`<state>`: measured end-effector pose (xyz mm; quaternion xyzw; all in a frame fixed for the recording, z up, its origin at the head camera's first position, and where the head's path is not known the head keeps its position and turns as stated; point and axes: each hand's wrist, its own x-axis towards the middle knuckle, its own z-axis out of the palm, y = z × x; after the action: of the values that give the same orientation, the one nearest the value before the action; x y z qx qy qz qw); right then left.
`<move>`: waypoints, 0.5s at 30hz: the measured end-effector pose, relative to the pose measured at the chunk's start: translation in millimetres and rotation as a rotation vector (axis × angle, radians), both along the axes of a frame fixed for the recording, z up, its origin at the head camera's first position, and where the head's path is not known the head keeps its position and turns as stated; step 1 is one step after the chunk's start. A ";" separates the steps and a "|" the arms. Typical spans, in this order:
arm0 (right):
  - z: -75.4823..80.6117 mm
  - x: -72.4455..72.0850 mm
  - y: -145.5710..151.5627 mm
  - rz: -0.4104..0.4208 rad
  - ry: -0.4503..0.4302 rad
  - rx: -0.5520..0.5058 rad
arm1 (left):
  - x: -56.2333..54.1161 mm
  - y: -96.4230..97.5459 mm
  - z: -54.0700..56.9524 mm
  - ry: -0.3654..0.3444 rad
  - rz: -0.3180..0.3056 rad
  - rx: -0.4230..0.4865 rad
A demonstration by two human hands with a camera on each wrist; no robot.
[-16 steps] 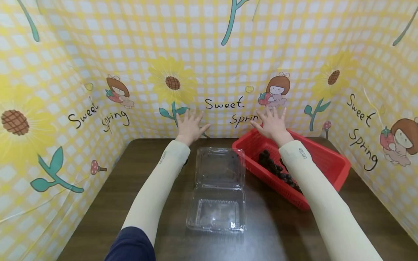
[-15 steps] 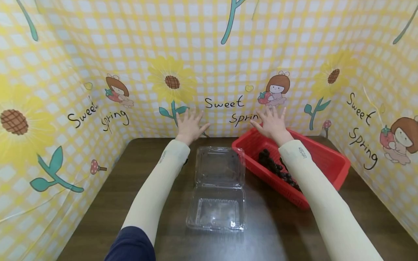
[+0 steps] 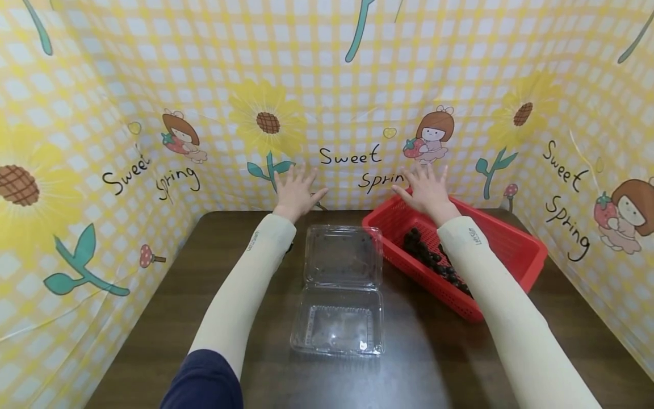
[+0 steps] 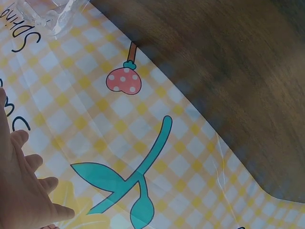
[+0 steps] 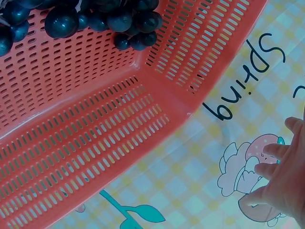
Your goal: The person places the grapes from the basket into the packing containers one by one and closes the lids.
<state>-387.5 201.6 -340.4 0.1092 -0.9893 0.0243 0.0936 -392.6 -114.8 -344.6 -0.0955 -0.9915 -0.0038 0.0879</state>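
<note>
In the head view my left hand (image 3: 296, 196) reaches out with fingers spread, beyond the far left corner of a clear plastic clamshell box (image 3: 337, 292). It holds nothing. My right hand (image 3: 429, 196) is likewise spread and holds nothing, over the far side of a red slotted plastic basket (image 3: 521, 250). A bunch of dark grapes (image 3: 420, 245) lies inside the basket, partly hidden by my right sleeve. The box lies unfolded, its two halves end to end. The right wrist view shows the round dark grapes (image 5: 119, 19) close up against the basket's slotted wall (image 5: 86, 129).
A dark wooden table (image 3: 214, 318) bears the box and basket. Behind and on both sides stands a yellow checked cloth (image 3: 347, 108) printed with flowers and lettering. The basket sits at an angle to the right of the box, its near left wall beside the box.
The head view has tilted slightly, so the table and the cloth print sit a little higher in it. Both hands stay spread in nearly the same place.
</note>
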 end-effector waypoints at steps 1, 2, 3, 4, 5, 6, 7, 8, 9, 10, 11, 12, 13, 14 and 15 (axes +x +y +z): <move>-0.1 0.1 -0.3 0.004 -0.004 -0.005 | 0.4 -0.4 -0.4 -0.003 0.003 -0.004; -0.2 0.2 -0.4 0.005 -0.008 -0.007 | 0.8 -0.9 -0.8 -0.008 0.004 -0.002; -0.3 0.5 -0.7 0.008 -0.013 -0.013 | 1.3 -1.2 -1.5 -0.012 0.004 0.002; -0.3 0.8 -1.0 0.009 -0.017 -0.018 | 1.6 -1.4 -2.1 -0.016 0.003 0.003; -0.3 1.1 -1.0 0.009 -0.020 -0.020 | 1.8 -1.5 -2.8 -0.019 0.001 0.004; -0.2 1.5 -1.0 0.010 -0.022 -0.023 | 2.0 -1.7 -3.5 -0.018 0.000 0.003; -0.2 1.6 -0.8 0.011 -0.023 -0.022 | 2.1 -1.9 -4.1 -0.018 -0.003 0.004; -0.1 1.8 -0.6 0.014 -0.022 -0.024 | 2.2 -2.1 -4.5 -0.016 -0.004 0.002; 0.2 2.1 -0.5 0.017 -0.020 -0.027 | 2.2 -2.2 -4.8 -0.012 -0.004 -0.004; 0.5 2.3 -0.3 0.021 -0.018 -0.029 | 2.1 -2.5 -5.0 -0.008 -0.004 -0.006; 0.7 2.3 0.1 0.025 -0.017 -0.032 | 2.0 -2.8 -5.1 -0.005 -0.005 -0.004; 0.9 2.3 0.5 0.030 -0.019 -0.035 | 2.1 -3.1 -5.2 -0.006 -0.006 0.000; 1.0 2.2 0.9 0.034 -0.022 -0.037 | 2.1 -3.5 -5.3 -0.007 -0.010 0.005; 1.2 2.5 1.2 0.038 -0.023 -0.042 | 2.2 -3.8 -5.4 -0.007 -0.011 0.006; 1.2 2.8 1.5 0.040 -0.028 -0.045 | 2.2 -4.2 -5.8 -0.008 -0.015 0.011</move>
<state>-384.6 203.1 -339.2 0.1266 -0.9873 0.0500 0.0819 -390.4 -118.9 -350.4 -0.1024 -0.9911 -0.0102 0.0843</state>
